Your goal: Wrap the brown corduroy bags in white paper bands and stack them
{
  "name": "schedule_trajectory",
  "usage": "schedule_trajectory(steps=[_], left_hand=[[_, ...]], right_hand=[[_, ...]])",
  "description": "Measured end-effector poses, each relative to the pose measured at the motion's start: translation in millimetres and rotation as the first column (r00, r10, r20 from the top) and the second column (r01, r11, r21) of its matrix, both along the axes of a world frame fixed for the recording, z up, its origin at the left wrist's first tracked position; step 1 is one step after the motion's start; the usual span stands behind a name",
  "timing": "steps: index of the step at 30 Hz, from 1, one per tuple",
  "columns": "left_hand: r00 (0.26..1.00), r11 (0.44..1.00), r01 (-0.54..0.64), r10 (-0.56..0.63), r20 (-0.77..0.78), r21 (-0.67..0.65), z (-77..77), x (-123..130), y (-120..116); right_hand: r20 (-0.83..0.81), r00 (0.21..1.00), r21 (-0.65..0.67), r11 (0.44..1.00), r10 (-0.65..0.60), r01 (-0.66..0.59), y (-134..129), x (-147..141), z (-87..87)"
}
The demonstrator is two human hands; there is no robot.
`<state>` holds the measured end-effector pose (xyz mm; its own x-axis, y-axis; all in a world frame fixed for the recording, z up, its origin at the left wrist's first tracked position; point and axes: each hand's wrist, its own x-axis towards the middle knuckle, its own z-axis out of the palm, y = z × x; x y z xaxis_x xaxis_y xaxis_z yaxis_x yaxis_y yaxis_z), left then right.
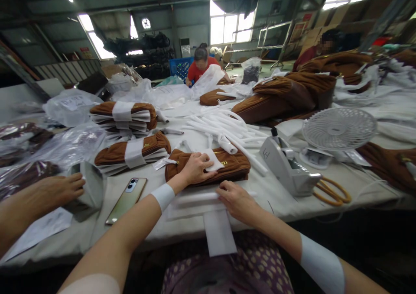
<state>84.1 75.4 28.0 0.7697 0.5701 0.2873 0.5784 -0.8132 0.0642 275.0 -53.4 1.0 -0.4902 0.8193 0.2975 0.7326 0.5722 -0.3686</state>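
Note:
A brown corduroy-like bag point(238, 160) with gold-coloured fittings lies on the table in front of me. My left hand point(199, 169) rests on top of it, fingers bent and pressed onto a white sheet point(214, 159) across the bag. At the near side of the bag, my right hand point(235, 198) has its fingertips closed around a thin white strip point(198, 197). What lies beneath those fingertips is partly hidden. Below, a white paper piece point(220, 233) hangs over the table edge.
On the left are wrapped brown bags point(131, 152), a phone point(126, 200) and another person's hand point(65, 189) touching a grey tape dispenser point(91, 190). White tubes point(216, 127) lie behind my bag. On the right stand a second dispenser point(289, 168), yellow-handled scissors point(331, 191) and a fan point(339, 128).

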Motion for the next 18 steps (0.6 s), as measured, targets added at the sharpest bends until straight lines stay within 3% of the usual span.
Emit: schedule_trajectory(steps=[6,13,18], left_hand=[[0.999,1.0,0.02,-0.02,-0.029,-0.006,1.3,0,1],[1.0,1.0,0.015,-0.016,-0.022,-0.01,-2.0,0,2],[1.0,1.0,0.01,-0.01,-0.008,-0.006,-2.0,0,1]], right_hand=[[0.158,0.987,-0.013,0.999,-0.03,0.032,6,3,-8.7],[0.137,0.99,-0.199,0.98,0.02,0.007,22,8,2.0],[0.119,0.993,-0.246,0.969,-0.008,0.037,29,7,5.2]])
